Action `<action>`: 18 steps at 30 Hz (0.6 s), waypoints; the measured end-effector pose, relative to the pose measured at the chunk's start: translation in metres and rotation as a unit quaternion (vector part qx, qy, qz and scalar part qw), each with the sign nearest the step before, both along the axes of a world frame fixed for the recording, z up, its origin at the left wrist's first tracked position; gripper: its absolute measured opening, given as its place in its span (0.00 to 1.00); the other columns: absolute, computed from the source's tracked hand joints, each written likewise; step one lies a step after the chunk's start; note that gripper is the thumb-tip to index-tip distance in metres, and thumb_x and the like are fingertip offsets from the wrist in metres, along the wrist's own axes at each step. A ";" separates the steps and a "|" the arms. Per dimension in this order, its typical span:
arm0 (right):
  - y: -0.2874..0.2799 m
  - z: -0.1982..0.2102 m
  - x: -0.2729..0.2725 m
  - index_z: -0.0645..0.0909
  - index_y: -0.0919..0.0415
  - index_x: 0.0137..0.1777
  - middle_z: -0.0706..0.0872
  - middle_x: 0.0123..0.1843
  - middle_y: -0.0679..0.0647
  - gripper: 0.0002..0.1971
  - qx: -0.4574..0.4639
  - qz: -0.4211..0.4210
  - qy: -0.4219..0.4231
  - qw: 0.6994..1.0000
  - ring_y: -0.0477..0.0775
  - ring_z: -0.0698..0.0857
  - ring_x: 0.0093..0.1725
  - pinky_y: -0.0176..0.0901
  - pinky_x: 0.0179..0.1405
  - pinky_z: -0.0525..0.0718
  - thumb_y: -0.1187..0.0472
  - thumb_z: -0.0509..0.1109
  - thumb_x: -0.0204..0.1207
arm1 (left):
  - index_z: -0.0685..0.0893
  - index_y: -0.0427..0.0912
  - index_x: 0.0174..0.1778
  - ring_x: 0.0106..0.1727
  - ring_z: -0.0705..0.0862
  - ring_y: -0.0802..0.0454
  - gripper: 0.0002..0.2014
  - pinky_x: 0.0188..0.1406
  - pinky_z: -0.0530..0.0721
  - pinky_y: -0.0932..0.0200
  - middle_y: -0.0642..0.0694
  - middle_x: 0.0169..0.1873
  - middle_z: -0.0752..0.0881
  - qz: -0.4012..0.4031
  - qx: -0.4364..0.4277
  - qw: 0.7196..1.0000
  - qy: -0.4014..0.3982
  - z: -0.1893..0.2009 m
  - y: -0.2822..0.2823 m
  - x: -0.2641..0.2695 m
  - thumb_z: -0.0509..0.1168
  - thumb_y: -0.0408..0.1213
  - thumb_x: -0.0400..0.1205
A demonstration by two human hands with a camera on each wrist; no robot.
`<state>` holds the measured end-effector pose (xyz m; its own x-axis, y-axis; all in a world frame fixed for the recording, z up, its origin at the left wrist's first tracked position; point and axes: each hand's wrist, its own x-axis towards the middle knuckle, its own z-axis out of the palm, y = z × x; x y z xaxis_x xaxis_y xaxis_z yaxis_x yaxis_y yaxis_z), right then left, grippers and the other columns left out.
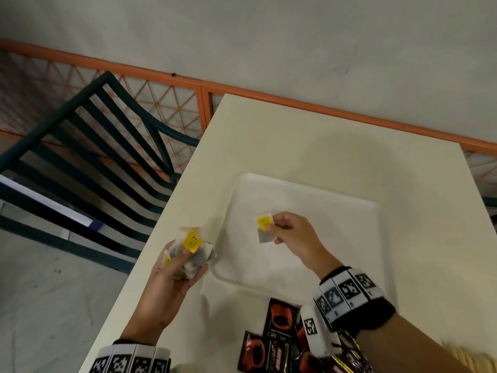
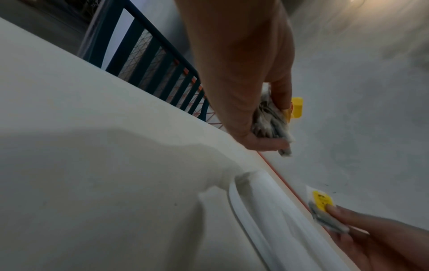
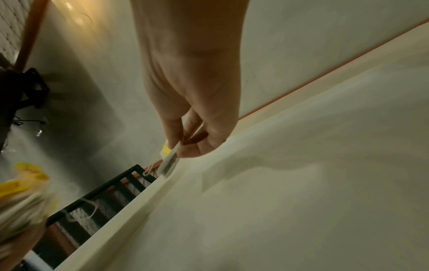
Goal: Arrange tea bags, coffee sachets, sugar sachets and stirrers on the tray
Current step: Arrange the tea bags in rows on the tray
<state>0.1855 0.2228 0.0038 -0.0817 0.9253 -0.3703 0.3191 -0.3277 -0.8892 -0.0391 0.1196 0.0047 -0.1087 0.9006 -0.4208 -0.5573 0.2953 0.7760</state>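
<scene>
1. Right hand (image 1: 289, 232), over the shallow white plastic tray (image 1: 357, 211): grip pinching a single grey paper tea bag with a yellow tag (image 1: 265, 228), thumb and fingertips on its near edge.
2. Left hand (image 1: 172, 278), off the tray's left side above the cream worktop (image 1: 269, 135): grip clenched round a bundle of grey tea bags with yellow tags (image 1: 192, 254).
3. Tray bare so far; black-and-red coffee sachets (image 1: 279, 319) in a heap on the worktop at the tray's near edge. No sugar sachets or stirrers plainly made out.
4. Best handling, by judgement: lower the single bag flat near a tray corner, tag uppermost, release only on contact; keep the bundle squeezed lightly, lest bags slip or strings tangle.
5. Head view alone gives tray, sachets and both hands together; left wrist view shows the bundle's stacked edges and the tray's raised rim; right wrist view shows the pinch edge-on, with a thin string loop (image 3: 148, 171) dangling.
</scene>
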 end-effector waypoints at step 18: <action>0.028 -0.047 -0.033 0.78 0.68 0.65 0.79 0.70 0.66 0.23 0.269 0.325 -0.374 0.826 0.67 0.80 0.67 0.57 0.62 0.80 0.69 0.70 0.68 | 0.83 0.45 0.53 0.49 0.89 0.51 0.13 0.42 0.89 0.57 0.48 0.46 0.91 -0.042 -0.023 0.999 0.000 -0.011 0.042 0.001 0.63 0.36 0.74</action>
<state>0.1528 0.2505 -0.0429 -0.5612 0.8226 -0.0917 0.7977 0.5080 -0.3250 -0.0379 0.1618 -0.0064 -0.0326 0.8864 -0.4618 -0.5292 0.3766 0.7603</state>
